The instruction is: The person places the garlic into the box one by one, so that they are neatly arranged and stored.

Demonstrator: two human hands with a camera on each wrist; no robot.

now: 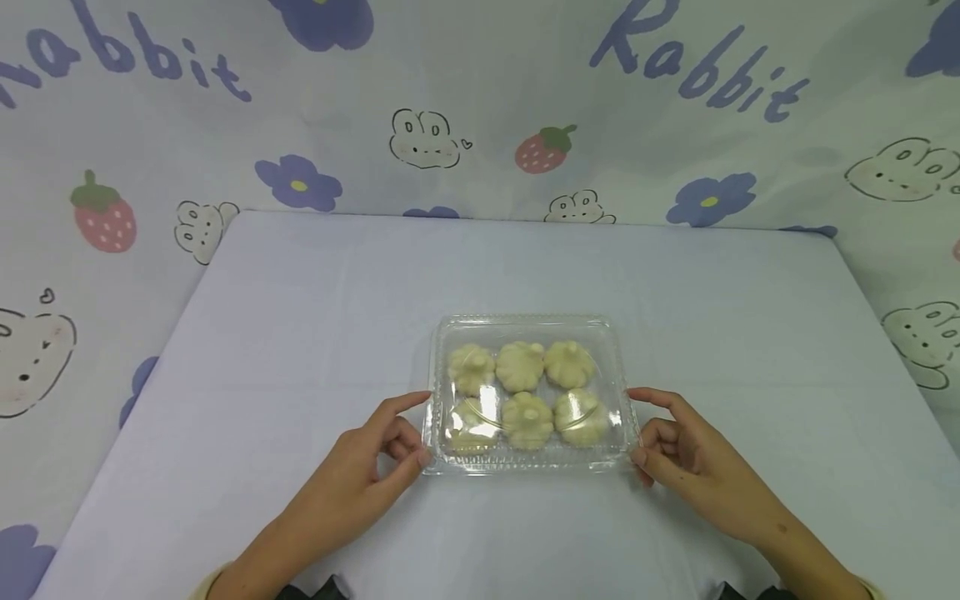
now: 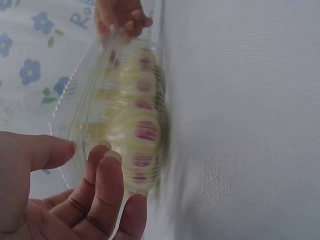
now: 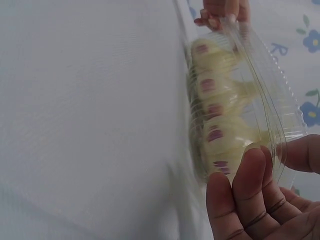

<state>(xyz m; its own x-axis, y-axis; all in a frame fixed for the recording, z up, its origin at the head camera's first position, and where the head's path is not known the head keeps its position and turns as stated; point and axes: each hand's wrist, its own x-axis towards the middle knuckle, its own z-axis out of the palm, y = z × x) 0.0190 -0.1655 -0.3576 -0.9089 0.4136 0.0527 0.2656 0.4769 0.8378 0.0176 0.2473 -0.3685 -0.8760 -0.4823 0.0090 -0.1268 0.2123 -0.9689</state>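
Note:
A clear plastic clamshell box (image 1: 525, 320) sits at the front middle of the table, its lid over several pale yellow, ribbed, garlic-shaped pieces (image 1: 527, 421). At the box's left edge, my left hand (image 1: 360, 471) pinches the rim near the front corner. My right hand (image 1: 701, 467) pinches the opposite edge in the same way. Seen from the side in the left wrist view, the pieces (image 2: 146, 131) have purple patches low down. The right wrist view shows thumb and fingers (image 3: 250, 175) on either side of the box's rim. Whether the box's bottom touches the cloth is hard to tell.
A plain white cloth (image 1: 300, 317) covers the table. Behind and at the sides hangs a printed sheet (image 1: 480, 75) with rabbits, strawberries and flowers. Two dark objects (image 1: 330, 588) show partly at the bottom edge, near the wrists.

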